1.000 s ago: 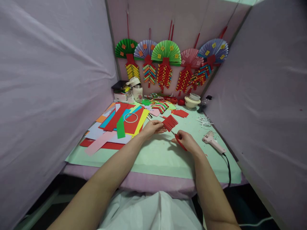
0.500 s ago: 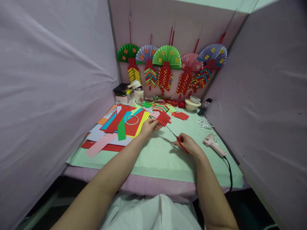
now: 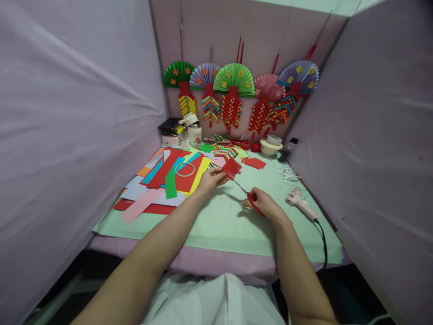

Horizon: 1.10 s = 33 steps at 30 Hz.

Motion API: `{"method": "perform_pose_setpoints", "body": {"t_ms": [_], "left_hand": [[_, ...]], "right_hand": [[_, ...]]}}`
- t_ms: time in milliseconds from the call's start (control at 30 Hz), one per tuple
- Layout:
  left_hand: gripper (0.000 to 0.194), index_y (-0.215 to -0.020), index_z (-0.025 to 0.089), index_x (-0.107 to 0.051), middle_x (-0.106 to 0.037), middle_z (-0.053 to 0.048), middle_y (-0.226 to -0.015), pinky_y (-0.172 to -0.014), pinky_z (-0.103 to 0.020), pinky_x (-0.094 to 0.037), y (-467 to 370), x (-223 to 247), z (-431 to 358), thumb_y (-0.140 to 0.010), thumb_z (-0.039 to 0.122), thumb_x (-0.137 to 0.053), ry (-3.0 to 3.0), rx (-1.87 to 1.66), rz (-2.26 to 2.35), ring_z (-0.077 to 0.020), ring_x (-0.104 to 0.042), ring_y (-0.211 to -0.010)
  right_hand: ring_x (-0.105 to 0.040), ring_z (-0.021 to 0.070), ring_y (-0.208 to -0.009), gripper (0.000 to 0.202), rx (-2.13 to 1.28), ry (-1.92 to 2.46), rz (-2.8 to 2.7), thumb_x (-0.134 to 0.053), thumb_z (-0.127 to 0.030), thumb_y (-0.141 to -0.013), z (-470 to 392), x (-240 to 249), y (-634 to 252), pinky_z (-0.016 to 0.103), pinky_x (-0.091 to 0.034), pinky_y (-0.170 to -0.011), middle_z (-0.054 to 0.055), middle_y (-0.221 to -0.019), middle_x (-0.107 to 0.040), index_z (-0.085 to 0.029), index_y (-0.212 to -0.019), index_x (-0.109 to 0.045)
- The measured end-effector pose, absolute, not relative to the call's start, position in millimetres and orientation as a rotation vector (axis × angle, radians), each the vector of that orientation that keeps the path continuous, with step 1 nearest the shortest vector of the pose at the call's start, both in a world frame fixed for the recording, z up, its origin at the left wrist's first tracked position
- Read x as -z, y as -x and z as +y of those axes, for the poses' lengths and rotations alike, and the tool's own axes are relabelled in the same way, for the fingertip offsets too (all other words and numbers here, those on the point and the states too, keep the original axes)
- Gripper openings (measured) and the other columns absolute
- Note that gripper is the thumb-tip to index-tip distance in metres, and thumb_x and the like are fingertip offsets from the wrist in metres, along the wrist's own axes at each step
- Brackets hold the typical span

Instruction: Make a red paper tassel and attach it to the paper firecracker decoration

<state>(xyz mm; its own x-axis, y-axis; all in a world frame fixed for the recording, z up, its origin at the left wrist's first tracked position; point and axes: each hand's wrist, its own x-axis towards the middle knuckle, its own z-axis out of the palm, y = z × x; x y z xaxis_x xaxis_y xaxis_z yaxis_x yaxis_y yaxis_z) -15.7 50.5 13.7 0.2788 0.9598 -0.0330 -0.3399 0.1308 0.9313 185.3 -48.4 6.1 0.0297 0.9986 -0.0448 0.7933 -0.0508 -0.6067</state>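
Observation:
My left hand [image 3: 212, 179] pinches a small piece of red paper [image 3: 231, 168] by its left edge. The paper's right side is slit into thin strips like a fringe. My right hand [image 3: 263, 202] is closed around the red handles of a pair of scissors [image 3: 253, 201]. The scissor blades point up and left, with their tips at the lower edge of the fringed paper. Whether the blades touch it I cannot tell. Left of my left hand lies a pile of coloured paper strips and sheets [image 3: 172, 184], with a white ring [image 3: 185, 169] on top.
A pink glue gun [image 3: 302, 204] with a black cord lies at the right. Behind it are white paper shreds [image 3: 288, 174], a dark bottle [image 3: 288, 149] and a cream bowl [image 3: 271, 146]. A white jar [image 3: 195, 135] stands at the back left. Paper fan ornaments [image 3: 234, 81] hang behind.
The fringed strips look more spread, and the scissors have tilted slightly near the paper's lower edge. Both hands keep their holds. The whole view has shifted a little.

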Motion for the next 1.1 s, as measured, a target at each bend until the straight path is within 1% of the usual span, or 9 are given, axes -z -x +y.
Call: {"method": "perform_pose_setpoints", "body": {"t_ms": [233,467,633,867,1100], "left_hand": [[0.015,-0.081,0.011,-0.057,-0.067,-0.007,-0.077,-0.072,-0.026,-0.054,12.7,-16.0,46.1,-0.072,0.013,-0.068,-1.014,-1.038,0.808,-0.0149,-0.066,-0.072],[0.014,-0.082,0.01,-0.057,-0.067,-0.007,-0.081,-0.072,-0.026,-0.054,12.1,-15.6,46.4,-0.072,0.009,-0.067,-0.97,-1.047,0.797,-0.0152,-0.067,-0.074],[0.012,-0.081,0.009,-0.058,-0.067,-0.009,-0.079,-0.071,-0.025,-0.054,13.4,-18.4,44.6,-0.074,0.011,-0.067,-1.003,-1.02,0.793,-0.015,-0.067,-0.071],[0.01,-0.082,0.009,-0.06,-0.068,-0.009,-0.078,-0.075,-0.027,-0.054,15.5,-18.4,45.3,-0.075,0.013,-0.067,-1.014,-0.997,0.779,-0.0148,-0.067,-0.071],[0.011,-0.084,0.008,-0.061,-0.069,-0.011,-0.08,-0.071,-0.024,-0.055,15.7,-15.3,46.9,-0.076,0.014,-0.066,-1.015,-0.936,0.766,-0.0169,-0.068,-0.076]], "right_hand": [[-0.045,0.0123,-0.059,0.041,-0.637,1.91,-1.81,-0.062,-0.057,-0.067,-48.6,-7.8,-182.8,0.024,-0.03,-0.053,-0.002,-0.069,-0.057,-0.02,-0.072,-0.045],[-0.044,0.0125,-0.058,0.041,-0.623,1.903,-1.818,-0.062,-0.058,-0.067,-48.4,-7.9,-182.4,0.024,-0.03,-0.052,-0.001,-0.068,-0.057,-0.02,-0.072,-0.046],[-0.043,0.0121,-0.057,0.037,-0.594,1.861,-1.821,-0.06,-0.054,-0.069,-48.8,-7.8,-182.8,0.024,-0.03,-0.051,-0.001,-0.065,-0.057,-0.02,-0.07,-0.046],[-0.04,0.0114,-0.054,0.035,-0.598,1.865,-1.8,-0.061,-0.052,-0.069,-48.3,-11.2,-181.2,0.024,-0.027,-0.05,-0.003,-0.058,-0.054,-0.02,-0.065,-0.047],[-0.041,0.0118,-0.055,0.034,-0.563,1.861,-1.795,-0.059,-0.051,-0.07,-49.3,-11.7,-180.1,0.023,-0.027,-0.05,-0.002,-0.058,-0.055,-0.02,-0.066,-0.047]]}}
